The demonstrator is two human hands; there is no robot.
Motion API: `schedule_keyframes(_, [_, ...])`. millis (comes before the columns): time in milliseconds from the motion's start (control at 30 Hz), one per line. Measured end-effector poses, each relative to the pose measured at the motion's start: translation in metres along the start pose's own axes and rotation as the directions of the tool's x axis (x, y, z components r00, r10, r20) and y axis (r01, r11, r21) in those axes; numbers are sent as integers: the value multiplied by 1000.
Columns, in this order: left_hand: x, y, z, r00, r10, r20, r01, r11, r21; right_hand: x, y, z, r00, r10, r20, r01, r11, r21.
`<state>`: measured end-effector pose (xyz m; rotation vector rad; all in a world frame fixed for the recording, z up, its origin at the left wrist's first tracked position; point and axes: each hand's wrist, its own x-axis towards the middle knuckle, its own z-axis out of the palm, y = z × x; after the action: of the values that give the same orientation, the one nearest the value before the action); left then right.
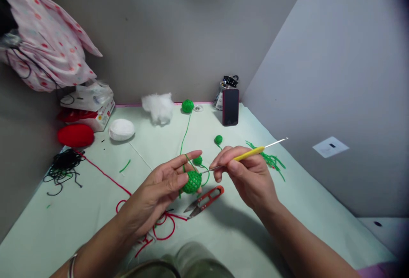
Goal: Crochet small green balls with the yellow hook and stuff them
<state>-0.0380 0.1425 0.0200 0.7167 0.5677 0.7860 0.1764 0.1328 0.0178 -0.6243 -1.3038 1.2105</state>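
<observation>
Just past the orange snips (210,202), a little green ball (192,182) of looped yarn is held up over the tabletop (79,209). The left hand (161,188) pinches it, thumb on the near side and fingers behind, and a green strand (186,133) crosses that hand's pointing finger. To the right of the snips, the right hand (247,173) grips a hook (244,156) by its yellow handle (250,153), and the thin metal end seems to meet the ball's edge. The ball looks light and soft, so it should squash a bit but not break. Its yarn seems a little shiny and may slide, so a gentle pinch on the round side, away from the hook, looks best. The strand is thin and could pull loose if tugged, so it should lie lightly over the finger. The hook looks hard and stiff, and its fat yellow handle should be the easy place to hold. Its metal ends look smooth and slippery.
</observation>
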Motion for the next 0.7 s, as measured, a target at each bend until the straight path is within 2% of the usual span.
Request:
schedule_keyframes(167, [0,-3,-2,998,-18,67,20,999,-31,0,1,-1,999,-28,39,30,999,-41])
schedule_keyframes(300, [1,-3,-4,993,-19,116,26,998,-54,2,0,-2,999,6,38,-6,1000,2])
schedule_keyframes(400, [1,-3,-4,994,-14,111,18,999,-37,3,-1,0,998,69,-4,-69,993,93])
schedule_keyframes(533, [-1,-7,-3,996,68,58,-71,997,41,1,1,7,992,125,-5,-123,979,164])
schedule_keyframes(600, [-1,-10,-3,994,105,35,-108,988,107,-2,4,11,998,70,-6,-69,995,66])
schedule_keyframes(700, [-1,-15,-3,992,127,-13,-121,969,216,-6,8,16,995,-94,-15,90,981,-171])
